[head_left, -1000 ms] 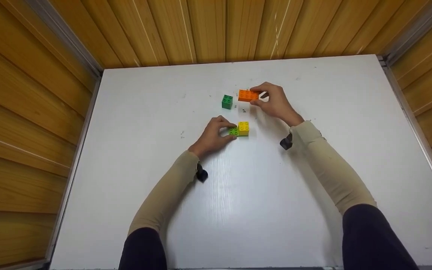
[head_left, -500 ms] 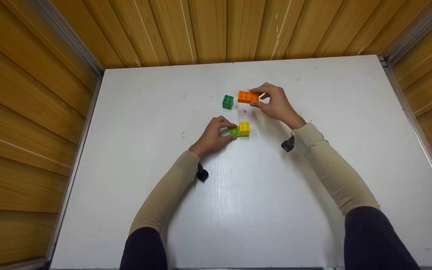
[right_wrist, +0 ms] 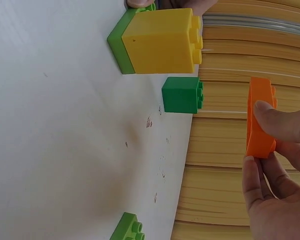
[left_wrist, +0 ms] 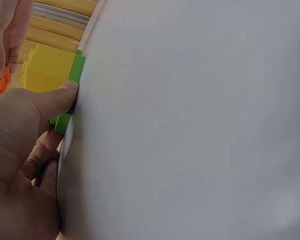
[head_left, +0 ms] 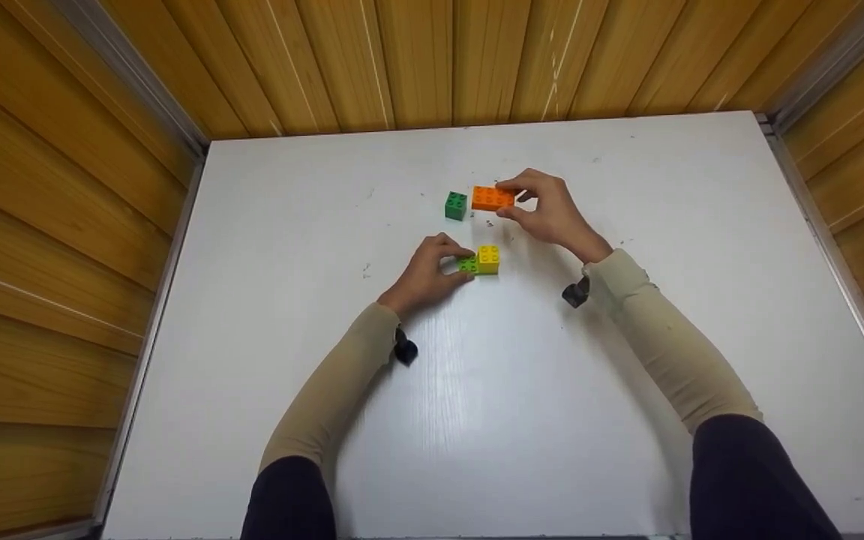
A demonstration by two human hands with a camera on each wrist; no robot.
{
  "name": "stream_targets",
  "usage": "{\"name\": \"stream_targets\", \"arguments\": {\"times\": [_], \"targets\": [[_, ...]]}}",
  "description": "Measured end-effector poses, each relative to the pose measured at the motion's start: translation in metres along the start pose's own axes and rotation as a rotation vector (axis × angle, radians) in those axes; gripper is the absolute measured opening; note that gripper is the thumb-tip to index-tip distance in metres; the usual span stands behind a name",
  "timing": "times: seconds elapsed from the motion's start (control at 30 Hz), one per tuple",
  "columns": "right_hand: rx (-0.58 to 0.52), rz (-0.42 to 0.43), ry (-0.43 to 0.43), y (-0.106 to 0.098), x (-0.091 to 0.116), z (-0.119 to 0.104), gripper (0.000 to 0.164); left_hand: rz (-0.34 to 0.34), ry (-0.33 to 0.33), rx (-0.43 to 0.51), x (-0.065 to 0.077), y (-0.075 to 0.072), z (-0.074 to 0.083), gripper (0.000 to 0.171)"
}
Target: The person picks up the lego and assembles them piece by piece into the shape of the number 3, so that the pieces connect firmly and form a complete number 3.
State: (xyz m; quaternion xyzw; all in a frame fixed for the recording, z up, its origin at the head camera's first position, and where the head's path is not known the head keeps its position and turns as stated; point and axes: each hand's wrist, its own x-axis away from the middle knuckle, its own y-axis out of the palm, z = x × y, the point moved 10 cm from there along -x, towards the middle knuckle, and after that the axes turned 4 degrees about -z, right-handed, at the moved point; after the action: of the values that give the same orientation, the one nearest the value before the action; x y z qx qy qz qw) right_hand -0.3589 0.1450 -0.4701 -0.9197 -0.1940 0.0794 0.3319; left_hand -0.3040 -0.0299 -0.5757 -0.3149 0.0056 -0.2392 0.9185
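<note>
My left hand [head_left: 430,276] pinches the left end of a flat light green brick [head_left: 467,263] lying on the table, thumb on the near side. A tall yellow brick [head_left: 488,259] stands on the light green brick's right end, studs up. My right hand [head_left: 550,206] holds a flat orange brick [head_left: 492,198] by its right end, between thumb and fingers. In the right wrist view the orange brick [right_wrist: 261,117] hangs above the table, its studs facing up. Just left of it in the head view stands a dark green brick [head_left: 455,205], which no hand touches.
Another light green brick [right_wrist: 126,229] shows at the bottom of the right wrist view; in the head view it seems hidden by my right hand or arm. The white table [head_left: 312,247] has small dark marks and is walled by wooden panels [head_left: 417,60].
My right hand has brought the orange brick slightly nearer to me and a little to the left. The left hand stays on the light green brick.
</note>
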Motion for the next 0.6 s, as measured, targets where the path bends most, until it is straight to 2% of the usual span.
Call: {"name": "stream_targets", "arguments": {"times": [0.6], "targets": [[0.008, -0.004, -0.044, 0.0, 0.007, -0.013, 0.04, -0.005, 0.019, 0.0, 0.002, 0.0, 0.005, 0.036]]}}
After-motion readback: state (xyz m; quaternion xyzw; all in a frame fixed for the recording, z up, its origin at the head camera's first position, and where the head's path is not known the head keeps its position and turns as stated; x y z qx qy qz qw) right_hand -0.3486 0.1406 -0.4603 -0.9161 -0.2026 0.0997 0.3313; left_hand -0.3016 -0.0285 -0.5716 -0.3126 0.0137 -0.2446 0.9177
